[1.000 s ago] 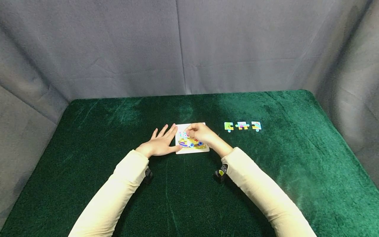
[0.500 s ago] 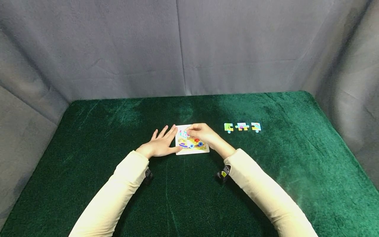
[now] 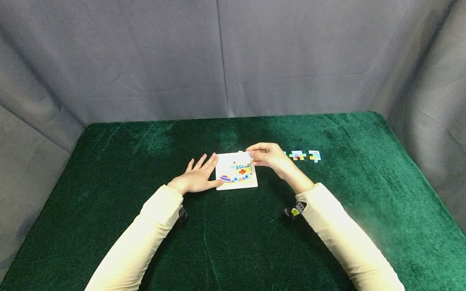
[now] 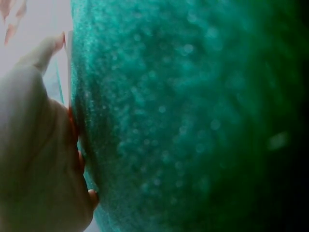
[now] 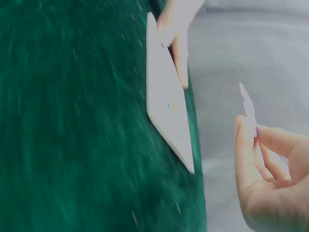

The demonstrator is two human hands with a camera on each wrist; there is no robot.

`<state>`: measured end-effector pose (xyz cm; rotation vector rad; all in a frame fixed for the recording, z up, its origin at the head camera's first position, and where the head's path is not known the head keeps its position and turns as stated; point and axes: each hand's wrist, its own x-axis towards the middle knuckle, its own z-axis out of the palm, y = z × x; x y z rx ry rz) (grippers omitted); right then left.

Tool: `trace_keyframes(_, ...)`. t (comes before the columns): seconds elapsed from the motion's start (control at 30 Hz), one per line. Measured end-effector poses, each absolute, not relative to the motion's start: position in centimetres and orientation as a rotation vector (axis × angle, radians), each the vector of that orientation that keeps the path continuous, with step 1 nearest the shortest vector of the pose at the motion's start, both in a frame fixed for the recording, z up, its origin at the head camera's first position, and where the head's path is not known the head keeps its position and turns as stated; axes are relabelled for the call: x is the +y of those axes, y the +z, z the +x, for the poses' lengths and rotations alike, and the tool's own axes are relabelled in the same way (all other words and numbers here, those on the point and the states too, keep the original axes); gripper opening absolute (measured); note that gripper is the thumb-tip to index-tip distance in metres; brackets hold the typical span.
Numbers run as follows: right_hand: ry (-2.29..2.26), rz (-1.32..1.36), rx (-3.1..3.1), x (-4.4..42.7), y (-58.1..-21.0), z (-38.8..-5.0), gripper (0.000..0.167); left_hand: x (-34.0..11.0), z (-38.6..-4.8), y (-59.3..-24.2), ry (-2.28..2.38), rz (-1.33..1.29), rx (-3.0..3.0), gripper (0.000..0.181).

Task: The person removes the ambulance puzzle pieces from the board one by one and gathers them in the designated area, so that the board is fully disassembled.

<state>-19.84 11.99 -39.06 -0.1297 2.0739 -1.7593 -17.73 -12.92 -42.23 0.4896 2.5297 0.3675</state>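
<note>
A white puzzle board (image 3: 236,186) with a picture of a yellow ambulance lies on the green cloth in the head view. My left hand (image 3: 194,178) rests spread along its left edge, thumb and index finger on the rim. Above the board's upper right corner, my right hand (image 3: 271,157) pinches a puzzle piece (image 5: 248,108) between thumb and fingertips. That piece shows edge-on in the right wrist view, clear of the board, its printed side hard to see. The upper part of the board looks white and washed out. In the left wrist view, the hand is seen beside the board's edge.
To the right lie a middle loose puzzle piece (image 3: 297,155) and a right-hand one (image 3: 314,156). Another loose piece (image 3: 284,154) is mostly hidden behind my right hand. Green cloth (image 3: 233,234) covers the table, and a grey curtain (image 3: 225,60) hangs behind it.
My right hand has lifted off the board with the puzzle piece and moved right, to the board's upper right corner. The ambulance shows more fully. My left hand has stayed in place.
</note>
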Motion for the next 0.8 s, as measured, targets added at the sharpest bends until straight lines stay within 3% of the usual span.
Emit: trace_keyframes(0.8, -1.621, -0.126, 2.065, 21.0, -37.8, -20.1, 0.043, -12.9, -17.4, -41.5, 0.396, 0.519, 2.521, 0.087)
